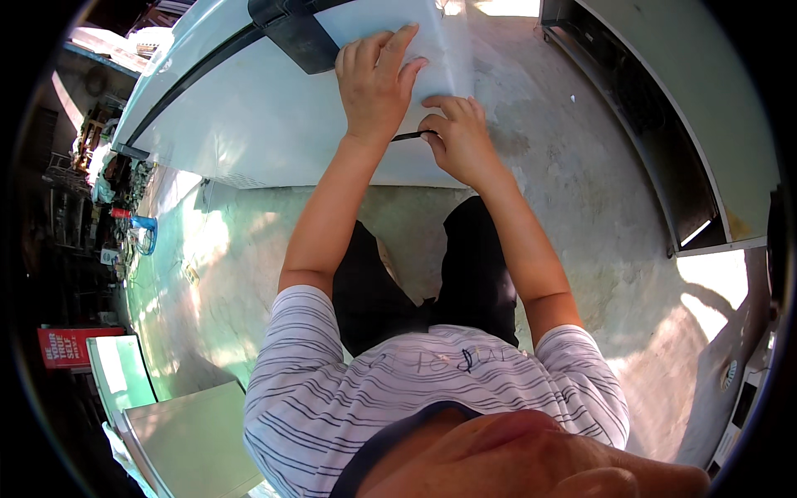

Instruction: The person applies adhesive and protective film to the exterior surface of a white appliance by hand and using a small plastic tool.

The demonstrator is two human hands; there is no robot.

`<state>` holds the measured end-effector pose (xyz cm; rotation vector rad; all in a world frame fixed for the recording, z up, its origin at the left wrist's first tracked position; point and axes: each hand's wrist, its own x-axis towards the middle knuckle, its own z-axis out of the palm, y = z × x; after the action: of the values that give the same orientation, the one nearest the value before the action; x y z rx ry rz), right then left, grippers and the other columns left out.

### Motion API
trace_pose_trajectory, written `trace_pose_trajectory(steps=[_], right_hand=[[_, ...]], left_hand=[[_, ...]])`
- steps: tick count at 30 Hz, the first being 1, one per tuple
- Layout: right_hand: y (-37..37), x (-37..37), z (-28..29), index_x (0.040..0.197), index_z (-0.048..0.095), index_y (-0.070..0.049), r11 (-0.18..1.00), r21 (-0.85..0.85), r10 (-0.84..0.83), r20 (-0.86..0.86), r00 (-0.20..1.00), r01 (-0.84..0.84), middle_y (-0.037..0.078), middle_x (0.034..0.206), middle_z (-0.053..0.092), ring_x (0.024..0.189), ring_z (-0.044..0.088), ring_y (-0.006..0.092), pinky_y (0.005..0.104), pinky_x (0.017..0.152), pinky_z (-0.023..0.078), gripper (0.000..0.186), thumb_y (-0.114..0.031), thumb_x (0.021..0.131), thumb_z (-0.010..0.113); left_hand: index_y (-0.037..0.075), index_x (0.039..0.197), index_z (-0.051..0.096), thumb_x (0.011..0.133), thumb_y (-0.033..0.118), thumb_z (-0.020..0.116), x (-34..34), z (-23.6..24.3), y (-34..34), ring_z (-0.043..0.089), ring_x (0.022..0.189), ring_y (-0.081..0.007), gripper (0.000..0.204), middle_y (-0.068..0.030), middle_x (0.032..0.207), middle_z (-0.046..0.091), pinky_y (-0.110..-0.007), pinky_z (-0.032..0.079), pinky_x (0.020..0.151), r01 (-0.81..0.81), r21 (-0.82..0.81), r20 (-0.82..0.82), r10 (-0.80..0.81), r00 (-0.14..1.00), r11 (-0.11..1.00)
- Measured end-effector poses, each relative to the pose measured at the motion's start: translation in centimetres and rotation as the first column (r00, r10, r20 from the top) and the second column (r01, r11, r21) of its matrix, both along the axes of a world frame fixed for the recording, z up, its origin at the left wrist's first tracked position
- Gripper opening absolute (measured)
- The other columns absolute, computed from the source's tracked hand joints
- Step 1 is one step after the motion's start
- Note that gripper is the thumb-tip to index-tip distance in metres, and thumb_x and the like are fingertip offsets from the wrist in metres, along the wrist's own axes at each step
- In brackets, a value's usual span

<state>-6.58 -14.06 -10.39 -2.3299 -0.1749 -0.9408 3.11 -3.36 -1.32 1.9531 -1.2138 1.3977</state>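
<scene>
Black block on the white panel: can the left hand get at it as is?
Likely yes: the left hand is right beside the black block's edge, with nothing visible between them. The right hand, pinching a thin black rod, sits off to the other side.

This place seems to be a workshop, because the concrete floor [581, 183] is bare and bright patches of sunlight [207, 236] fall on it. Along the left side there is a dark, crowded mass of equipment [70, 195], too small to tell piece by piece. Big boxy bodies are around: a white cabinet [274, 116], a metal cabinet [722, 108] and a pale green box [195, 436].
</scene>
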Motion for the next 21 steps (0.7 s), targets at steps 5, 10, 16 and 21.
trace_pose_trajectory(steps=[5, 10, 16, 21], right_hand=[[-1.0, -2.5, -2.7, 0.086, 0.067, -0.007, 0.964, 0.259, 0.061, -0.030, 0.998, -0.051, 0.006, 0.110, 0.061, 0.109, 0.053, 0.0267, 0.0439, 0.100, 0.036, 0.009, -0.004, 0.078, 0.066], [-2.1, -3.8, -6.3, 0.097, 0.064, -0.004, 0.621, 0.755, 0.250, 0.064, 0.966, -0.211, 0.001, 0.112, 0.061, 0.103, 0.054, 0.0145, 0.0306, 0.093, 0.040, 0.010, -0.010, 0.091, 0.062], [-2.7, -3.8, -4.9, 0.104, 0.063, -0.006, 0.303, 0.931, 0.284, 0.115, 0.952, -0.203, -0.003, 0.099, 0.062, 0.094, 0.054, 0.0097, 0.0275, 0.092, 0.041, 0.015, -0.017, 0.094, 0.059], [-3.1, -2.8, -4.2, 0.105, 0.063, -0.007, 0.281, 0.917, 0.246, 0.218, 0.944, -0.285, -0.003, 0.098, 0.062, 0.091, 0.054, 0.0084, 0.0265, 0.088, 0.041, 0.016, -0.019, 0.094, 0.061]], left_hand=[[0.018, 0.094, 0.073, 0.080, 0.015, 0.072, 0.8, 0.0, -0.2, 0.053, 0.077, -0.0181, 0.014, 0.0011, 0.074, 0.057, -0.032, 0.043, 0.070, 0.174, -0.162, -0.263, -0.212, 0.941, 0.971], [0.015, 0.089, 0.074, 0.082, 0.016, 0.070, -0.1, 0.6, 0.3, 0.050, 0.074, -0.0176, 0.008, 0.0001, 0.071, 0.054, -0.031, 0.042, 0.068, 0.230, -0.153, -0.443, -0.275, 0.853, 0.961], [0.014, 0.090, 0.074, 0.081, 0.015, 0.071, -0.3, 0.2, 1.6, 0.049, 0.076, -0.0172, 0.009, -0.0002, 0.073, 0.054, -0.030, 0.041, 0.069, 0.272, -0.040, -0.514, -0.253, 0.819, 0.961], [0.014, 0.090, 0.073, 0.081, 0.013, 0.071, -1.1, -1.8, 2.3, 0.049, 0.077, -0.0181, 0.010, -0.0010, 0.073, 0.053, -0.030, 0.041, 0.070, 0.309, -0.011, -0.554, -0.263, 0.790, 0.951]])
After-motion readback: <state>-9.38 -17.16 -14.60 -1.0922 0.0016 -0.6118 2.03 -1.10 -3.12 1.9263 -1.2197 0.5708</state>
